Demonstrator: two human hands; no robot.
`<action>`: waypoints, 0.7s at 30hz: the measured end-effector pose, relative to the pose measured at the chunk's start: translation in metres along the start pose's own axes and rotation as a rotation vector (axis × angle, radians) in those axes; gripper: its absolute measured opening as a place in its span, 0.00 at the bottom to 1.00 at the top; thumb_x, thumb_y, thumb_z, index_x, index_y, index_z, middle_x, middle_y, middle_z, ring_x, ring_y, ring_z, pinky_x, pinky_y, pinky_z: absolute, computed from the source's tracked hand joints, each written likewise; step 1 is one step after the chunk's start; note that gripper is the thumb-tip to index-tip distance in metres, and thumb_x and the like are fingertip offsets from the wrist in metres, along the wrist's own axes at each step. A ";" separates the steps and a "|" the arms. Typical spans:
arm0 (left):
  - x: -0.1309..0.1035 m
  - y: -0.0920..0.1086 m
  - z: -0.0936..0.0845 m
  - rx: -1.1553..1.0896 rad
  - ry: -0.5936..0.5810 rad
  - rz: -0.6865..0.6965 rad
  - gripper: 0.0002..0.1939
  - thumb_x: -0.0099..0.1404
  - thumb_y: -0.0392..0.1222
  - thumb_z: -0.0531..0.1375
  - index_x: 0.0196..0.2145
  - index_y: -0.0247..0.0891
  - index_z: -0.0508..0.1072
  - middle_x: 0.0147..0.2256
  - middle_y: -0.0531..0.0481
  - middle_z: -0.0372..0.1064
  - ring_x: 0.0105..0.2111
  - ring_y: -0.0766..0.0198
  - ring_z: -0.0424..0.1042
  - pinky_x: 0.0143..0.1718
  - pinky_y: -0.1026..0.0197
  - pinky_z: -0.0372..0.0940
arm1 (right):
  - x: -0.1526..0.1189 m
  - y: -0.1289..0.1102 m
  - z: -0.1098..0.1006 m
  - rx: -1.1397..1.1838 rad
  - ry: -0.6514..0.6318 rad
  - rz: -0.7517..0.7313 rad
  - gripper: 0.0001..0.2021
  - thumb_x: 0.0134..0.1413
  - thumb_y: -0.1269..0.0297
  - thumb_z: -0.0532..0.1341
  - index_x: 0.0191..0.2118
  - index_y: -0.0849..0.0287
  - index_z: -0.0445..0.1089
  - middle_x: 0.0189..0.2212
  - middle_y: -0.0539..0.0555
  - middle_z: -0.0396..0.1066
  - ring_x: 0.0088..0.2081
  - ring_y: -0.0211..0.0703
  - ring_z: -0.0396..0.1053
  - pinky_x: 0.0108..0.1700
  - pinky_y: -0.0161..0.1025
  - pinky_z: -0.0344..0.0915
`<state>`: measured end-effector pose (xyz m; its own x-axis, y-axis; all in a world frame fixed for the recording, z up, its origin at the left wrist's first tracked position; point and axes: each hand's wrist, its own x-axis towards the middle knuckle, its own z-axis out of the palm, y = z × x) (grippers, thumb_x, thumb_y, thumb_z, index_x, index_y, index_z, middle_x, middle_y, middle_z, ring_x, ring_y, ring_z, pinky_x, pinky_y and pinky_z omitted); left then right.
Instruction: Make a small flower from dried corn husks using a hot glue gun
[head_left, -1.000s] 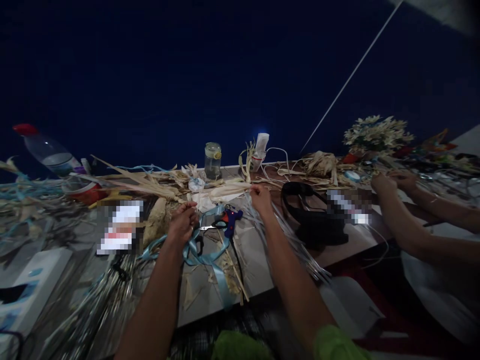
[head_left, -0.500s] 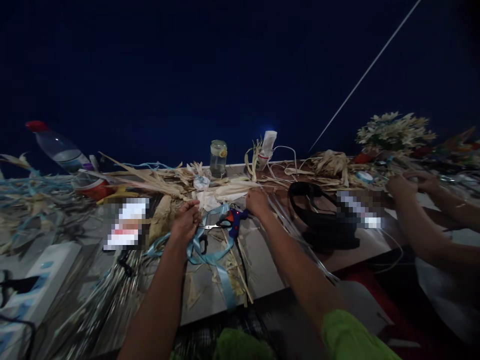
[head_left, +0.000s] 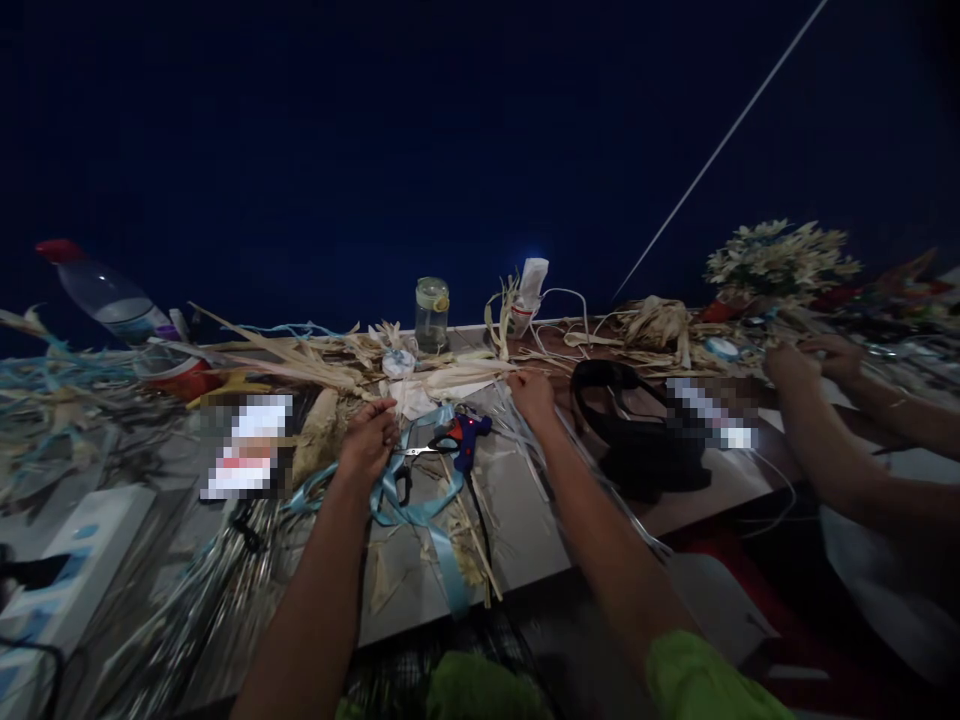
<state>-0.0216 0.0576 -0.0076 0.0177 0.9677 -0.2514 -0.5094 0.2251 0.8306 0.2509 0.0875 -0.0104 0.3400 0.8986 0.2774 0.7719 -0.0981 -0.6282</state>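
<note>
My left hand (head_left: 369, 438) is closed in a pinch beside the blue ribbon (head_left: 450, 560); what it holds, if anything, is too small to make out. To its right lie scissors (head_left: 424, 450) with orange-and-black handles and a blue hot glue gun (head_left: 471, 438), its black cord running toward the front edge. My right hand (head_left: 534, 395), fingers curled together, is over thin clear sticks (head_left: 517, 432) just right of the glue gun. Whatever is between those fingers is hidden. Pale dried corn husks (head_left: 461, 380) lie behind, between the two hands.
Behind stand a lidded jar (head_left: 432, 312) and a cup (head_left: 519, 320). A black headset-like strap (head_left: 652, 440) and a phone (head_left: 712, 412) lie to the right, near another person's hands (head_left: 795, 370). On the left are a phone (head_left: 251, 445), a power strip (head_left: 71, 570) and a tilted bottle (head_left: 112, 300).
My right hand has shifted to the right, away from the glue gun, and more of the clear sticks show beside it. My left hand stays nearly in place.
</note>
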 end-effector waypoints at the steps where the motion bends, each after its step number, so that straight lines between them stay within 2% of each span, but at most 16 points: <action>1: 0.000 0.000 0.000 0.003 -0.003 0.007 0.11 0.46 0.30 0.61 0.29 0.34 0.64 0.14 0.62 0.49 0.11 0.79 0.46 0.13 0.72 0.44 | -0.001 -0.001 -0.001 0.004 0.023 0.007 0.10 0.46 0.65 0.55 0.30 0.64 0.71 0.31 0.59 0.71 0.39 0.46 0.64 0.45 0.41 0.57; 4: 0.000 0.000 0.000 0.005 -0.014 0.019 0.11 0.45 0.31 0.62 0.28 0.34 0.64 0.14 0.62 0.49 0.11 0.79 0.46 0.13 0.72 0.43 | -0.004 -0.004 -0.004 -0.002 0.057 0.013 0.11 0.45 0.68 0.54 0.33 0.64 0.71 0.33 0.58 0.71 0.39 0.44 0.64 0.44 0.39 0.58; 7: -0.001 0.001 0.001 -0.005 -0.007 0.016 0.11 0.45 0.32 0.62 0.28 0.34 0.64 0.16 0.61 0.52 0.11 0.80 0.46 0.13 0.72 0.43 | -0.004 -0.006 -0.006 0.010 0.023 0.027 0.13 0.49 0.65 0.51 0.29 0.63 0.71 0.28 0.56 0.71 0.33 0.43 0.66 0.40 0.38 0.59; 10: -0.002 0.002 0.001 -0.025 -0.018 0.025 0.11 0.46 0.33 0.62 0.27 0.34 0.64 0.17 0.60 0.55 0.12 0.80 0.46 0.13 0.72 0.44 | -0.003 -0.004 -0.007 0.004 0.021 0.052 0.14 0.50 0.63 0.50 0.28 0.63 0.71 0.28 0.57 0.72 0.32 0.43 0.66 0.39 0.38 0.60; 14: -0.003 0.003 0.001 -0.038 -0.035 0.025 0.09 0.49 0.36 0.61 0.28 0.34 0.64 0.18 0.59 0.57 0.11 0.80 0.45 0.12 0.72 0.43 | 0.000 0.006 -0.006 -0.078 0.034 0.064 0.14 0.47 0.68 0.51 0.37 0.63 0.70 0.35 0.59 0.72 0.37 0.43 0.67 0.42 0.38 0.60; 18: -0.002 0.002 0.001 -0.045 -0.042 0.015 0.08 0.51 0.38 0.60 0.28 0.34 0.64 0.19 0.58 0.58 0.11 0.80 0.45 0.12 0.72 0.43 | 0.005 0.013 0.000 -0.190 -0.028 0.145 0.14 0.47 0.66 0.52 0.39 0.66 0.69 0.34 0.64 0.71 0.37 0.49 0.69 0.41 0.44 0.61; 21: -0.001 0.002 0.001 -0.047 -0.048 0.009 0.08 0.52 0.40 0.60 0.28 0.34 0.65 0.19 0.57 0.58 0.11 0.80 0.46 0.12 0.72 0.44 | 0.007 0.010 0.008 -0.290 -0.073 0.229 0.17 0.47 0.63 0.54 0.41 0.69 0.66 0.35 0.69 0.70 0.38 0.54 0.69 0.39 0.46 0.61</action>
<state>-0.0214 0.0567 -0.0053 0.0538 0.9742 -0.2191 -0.5491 0.2121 0.8084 0.2571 0.0962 -0.0207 0.4903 0.8664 0.0943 0.8038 -0.4078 -0.4331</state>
